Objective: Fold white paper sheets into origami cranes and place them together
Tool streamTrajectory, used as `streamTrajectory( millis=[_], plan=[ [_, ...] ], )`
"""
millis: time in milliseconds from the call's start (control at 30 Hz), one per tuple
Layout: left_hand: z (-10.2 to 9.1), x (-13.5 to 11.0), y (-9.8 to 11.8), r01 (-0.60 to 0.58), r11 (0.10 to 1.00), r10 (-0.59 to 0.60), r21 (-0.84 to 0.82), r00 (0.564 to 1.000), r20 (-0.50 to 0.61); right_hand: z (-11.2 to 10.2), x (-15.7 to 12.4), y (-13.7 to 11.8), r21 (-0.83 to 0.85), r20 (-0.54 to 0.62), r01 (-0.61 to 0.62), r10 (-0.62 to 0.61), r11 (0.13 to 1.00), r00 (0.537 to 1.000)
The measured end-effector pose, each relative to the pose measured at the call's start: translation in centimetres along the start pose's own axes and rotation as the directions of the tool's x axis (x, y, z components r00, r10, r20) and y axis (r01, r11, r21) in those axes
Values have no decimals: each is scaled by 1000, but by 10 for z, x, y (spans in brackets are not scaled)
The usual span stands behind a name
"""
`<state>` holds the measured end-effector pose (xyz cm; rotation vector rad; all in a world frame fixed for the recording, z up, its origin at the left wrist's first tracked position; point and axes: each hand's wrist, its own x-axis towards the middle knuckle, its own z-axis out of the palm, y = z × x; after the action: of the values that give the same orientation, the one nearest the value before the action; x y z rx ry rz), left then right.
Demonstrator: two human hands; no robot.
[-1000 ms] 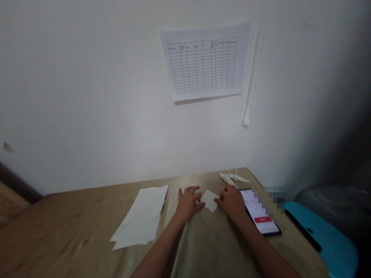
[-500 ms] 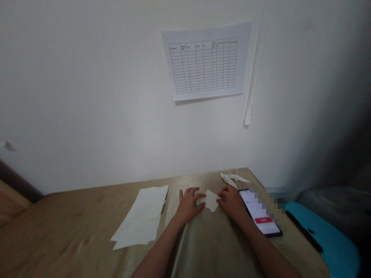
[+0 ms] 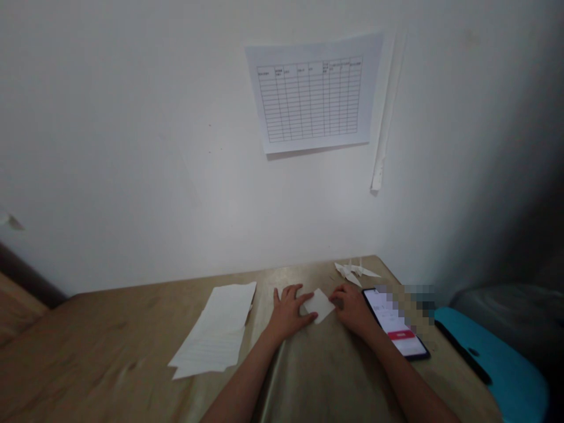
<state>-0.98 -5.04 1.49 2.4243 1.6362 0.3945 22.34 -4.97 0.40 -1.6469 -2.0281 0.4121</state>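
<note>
A small folded piece of white paper (image 3: 319, 304) lies on the tan table (image 3: 110, 346) between my two hands. My left hand (image 3: 288, 311) rests on the table with its fingers spread and its thumb pressing the paper's left edge. My right hand (image 3: 352, 306) is curled, its fingertips pinching the paper's right corner. A stack of white sheets (image 3: 218, 332) lies to the left of my left hand.
A phone (image 3: 394, 329) with a lit screen lies right of my right hand. Folded white paper figures (image 3: 352, 272) sit at the table's far edge by the wall. A blue seat (image 3: 493, 364) stands at the right. A printed grid sheet (image 3: 311, 94) hangs on the wall.
My right hand has shifted slightly left along the folded paper's right edge. The paper has turned a little. My left hand stays in place.
</note>
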Motion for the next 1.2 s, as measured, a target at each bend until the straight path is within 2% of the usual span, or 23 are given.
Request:
streamTrajectory(
  millis=[400,600,867,1200],
  plan=[
    [-5,0,6,15,999,-14,-34,999,31,3,3,5,39,5,5,-5,999,1000],
    [-3,-1,13,-34,999,34,-15,999,17,4,2,7,54,-28,38,-37,998,999],
    [-2,-2,11,-52,998,52,-19,999,0,4,3,5,95,-54,80,-75,992,996],
    [-10,-2,5,-69,996,74,-62,994,86,6,3,1,193,-67,131,-120,972,991]
  ],
)
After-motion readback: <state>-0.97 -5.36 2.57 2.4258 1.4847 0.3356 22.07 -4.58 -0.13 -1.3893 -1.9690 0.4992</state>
